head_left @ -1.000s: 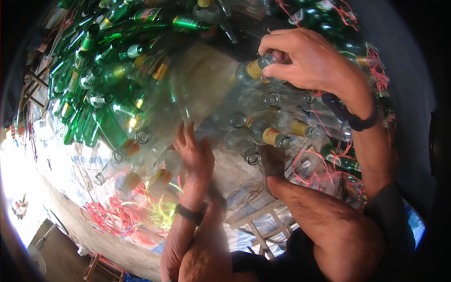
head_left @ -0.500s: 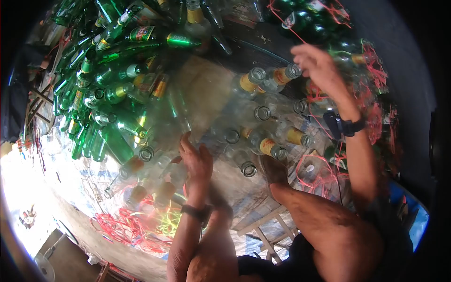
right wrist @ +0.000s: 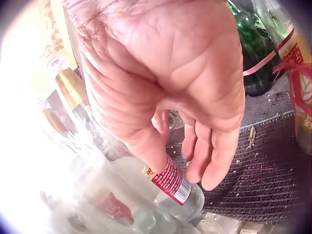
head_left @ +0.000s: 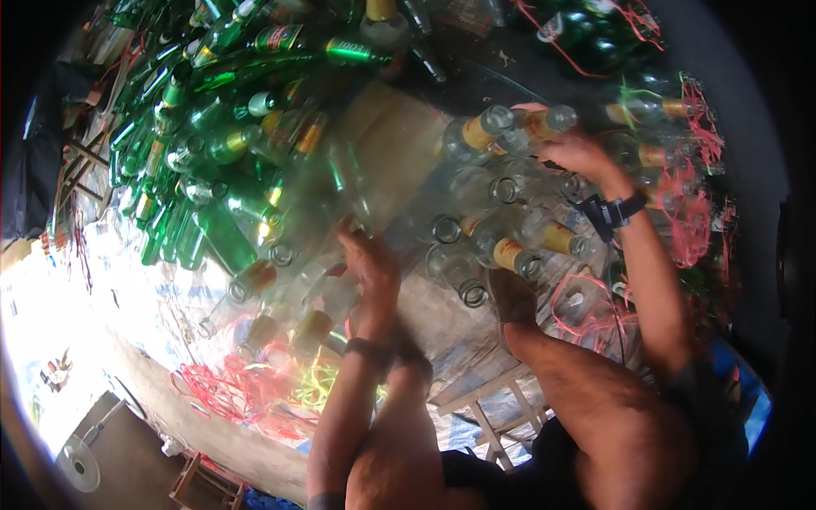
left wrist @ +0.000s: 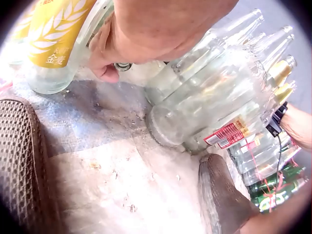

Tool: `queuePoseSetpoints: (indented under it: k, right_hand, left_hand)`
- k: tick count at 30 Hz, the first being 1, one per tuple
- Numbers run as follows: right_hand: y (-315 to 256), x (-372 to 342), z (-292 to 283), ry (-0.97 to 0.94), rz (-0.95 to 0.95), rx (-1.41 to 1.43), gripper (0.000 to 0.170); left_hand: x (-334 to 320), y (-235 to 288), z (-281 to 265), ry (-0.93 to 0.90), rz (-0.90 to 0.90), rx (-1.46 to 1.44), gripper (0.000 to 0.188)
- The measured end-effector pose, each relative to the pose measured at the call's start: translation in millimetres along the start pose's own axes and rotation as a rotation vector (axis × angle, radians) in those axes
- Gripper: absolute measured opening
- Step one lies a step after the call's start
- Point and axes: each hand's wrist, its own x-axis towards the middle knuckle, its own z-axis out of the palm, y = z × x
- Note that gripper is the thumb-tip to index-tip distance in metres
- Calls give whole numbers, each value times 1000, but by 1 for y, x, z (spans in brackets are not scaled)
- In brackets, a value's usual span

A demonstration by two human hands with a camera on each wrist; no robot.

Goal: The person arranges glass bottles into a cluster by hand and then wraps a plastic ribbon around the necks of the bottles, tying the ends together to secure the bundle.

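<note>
In the head view my right hand (head_left: pixel 582 153) is beside a clear glass bottle (head_left: pixel 551 124) with a yellow neck label, at the far end of a group of standing clear bottles (head_left: pixel 527 265). The right wrist view has the thumb over the side of a bottle with a red label (right wrist: pixel 170 180), the other fingers loosely extended along its far side. My left hand (head_left: pixel 374 270) is left of the group with fingers loosely extended, near a clear bottle (head_left: pixel 338 174). Another clear bottle, with a yellow label (left wrist: pixel 58 29), stands next to the left hand's fingers.
Green bottles (head_left: pixel 229 234) lie heaped on the left. Red plastic string (head_left: pixel 242 387) is piled in front of them, with more string round the bottles (head_left: pixel 684 229) at right. My shoe (head_left: pixel 512 297) stands against the clear bottles. A low wooden stool (head_left: pixel 497 416) is between my legs.
My right hand first held a bottle by its neck at the group's far end, then let go and moved right. Now it is back down beside a bottle there. My left hand stays nearly in place.
</note>
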Motion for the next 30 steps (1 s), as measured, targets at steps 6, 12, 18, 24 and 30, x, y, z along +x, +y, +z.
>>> queuePoseSetpoints:
  k: [6,12,18,24,30]
  right_hand:
    - [7,-4,-14,-54,140,-224,18]
    - [-24,-25,-3,-18,17,19,23]
    - [-20,-25,-5,0,130,-13,40]
    - [11,-22,-17,4,111,25,45]
    - [29,-21,-17,81,44,56,40]
  left_hand:
    - [-3,7,1,36,39,26,51]
    - [-5,28,-12,12,64,-119,55]
    - [-8,46,-25,5,38,-90,55]
    - [-11,68,-42,-28,129,-157,47]
    - [-13,77,-52,-39,110,-152,43]
